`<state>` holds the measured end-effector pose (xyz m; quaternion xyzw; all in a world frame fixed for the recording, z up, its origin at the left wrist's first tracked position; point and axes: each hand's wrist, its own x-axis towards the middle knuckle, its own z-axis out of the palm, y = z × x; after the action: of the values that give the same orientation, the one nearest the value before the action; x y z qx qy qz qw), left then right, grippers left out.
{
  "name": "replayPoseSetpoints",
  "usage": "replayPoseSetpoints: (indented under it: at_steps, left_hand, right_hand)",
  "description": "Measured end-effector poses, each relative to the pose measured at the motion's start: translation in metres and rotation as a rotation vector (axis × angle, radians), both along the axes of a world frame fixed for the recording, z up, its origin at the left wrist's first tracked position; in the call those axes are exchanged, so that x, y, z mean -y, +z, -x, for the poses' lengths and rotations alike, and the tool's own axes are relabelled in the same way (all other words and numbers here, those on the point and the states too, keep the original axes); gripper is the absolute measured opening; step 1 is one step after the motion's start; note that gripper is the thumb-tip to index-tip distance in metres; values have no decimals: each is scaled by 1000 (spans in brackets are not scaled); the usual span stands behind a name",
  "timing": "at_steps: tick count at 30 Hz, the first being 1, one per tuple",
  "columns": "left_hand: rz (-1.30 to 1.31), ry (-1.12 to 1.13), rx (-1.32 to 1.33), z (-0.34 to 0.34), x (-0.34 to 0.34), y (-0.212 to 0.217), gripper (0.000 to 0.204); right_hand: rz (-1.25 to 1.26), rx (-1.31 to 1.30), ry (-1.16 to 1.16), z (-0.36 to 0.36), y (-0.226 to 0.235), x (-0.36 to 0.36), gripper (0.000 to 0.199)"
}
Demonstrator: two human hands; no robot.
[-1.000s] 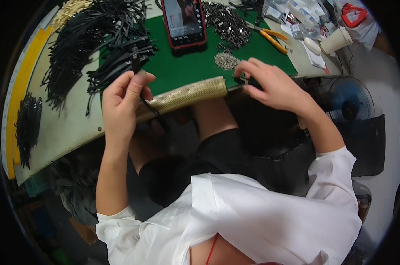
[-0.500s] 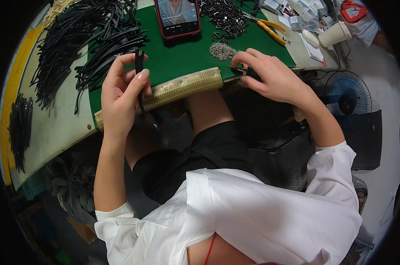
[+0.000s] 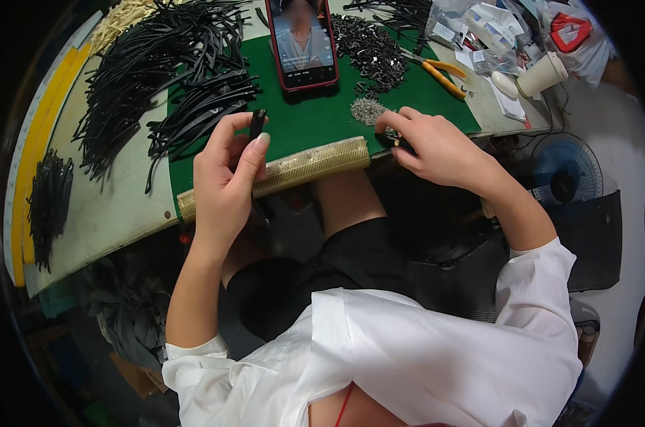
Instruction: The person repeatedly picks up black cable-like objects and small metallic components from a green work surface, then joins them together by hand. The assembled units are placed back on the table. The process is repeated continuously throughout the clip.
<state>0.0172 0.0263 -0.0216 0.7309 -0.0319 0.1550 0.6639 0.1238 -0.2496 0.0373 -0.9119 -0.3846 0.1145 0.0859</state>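
- Left hand [image 3: 226, 167]: thumb and fingers pinch a black strap [image 3: 258, 125], its end standing up above the grip, over the green mat [image 3: 294, 114].
- Right hand [image 3: 436, 151]: thumb and fingers are bent round a dark piece [image 3: 405, 144], mostly hidden, so its kind cannot be told; they are close beside the grey bits [image 3: 368, 111].
- Yellow bar [image 3: 41, 164]: along the table's left edge.
- Small black bundle [image 3: 50, 206]: on the table, just right of the bar.
- Cream pile [image 3: 123, 25]: at the far left.
- Strap piles [image 3: 151, 78]: black, one large, one smaller, the smaller just beyond the left hand.
- Gold roll [image 3: 315, 165]: along the mat's near edge, passing behind the left hand.
- Phone [image 3: 305, 50]: red case, lit screen showing a person; small pale writing low on it, too small to read.
- Black bits [image 3: 372, 53]: heaped right of the phone, beyond the grey ones.
- Pliers [image 3: 443, 78]: orange handles.
- Clear bags [image 3: 483, 32]: white labels, their print unreadable.
- Paper [image 3: 509, 103]: white, by the table edge.
- Cup [image 3: 543, 75]: pale, tipped sideways.
- White bag [image 3: 596, 50]: bold red patch, no legible lettering.
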Motion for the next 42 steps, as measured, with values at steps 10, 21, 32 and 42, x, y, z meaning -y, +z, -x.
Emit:
replayPoseSetpoints:
  at_steps: [10, 21, 32, 42]
  left_hand:
    - [-224, 118, 44, 5, 14, 6, 25]
    - [-413, 274, 257, 0, 28, 3, 14]
    - [-637, 351, 355, 0, 26, 3, 15]
    - [-832, 334, 423, 0, 20, 8, 18]
  right_hand:
    - [-343, -138, 17, 6, -9, -8, 29]
    - [-972, -1093, -259, 53, -8, -71, 31]
    - [-1011, -1110, -263, 55, -9, -76, 32]
    - [-1013, -928, -254, 55, -17, -81, 23]
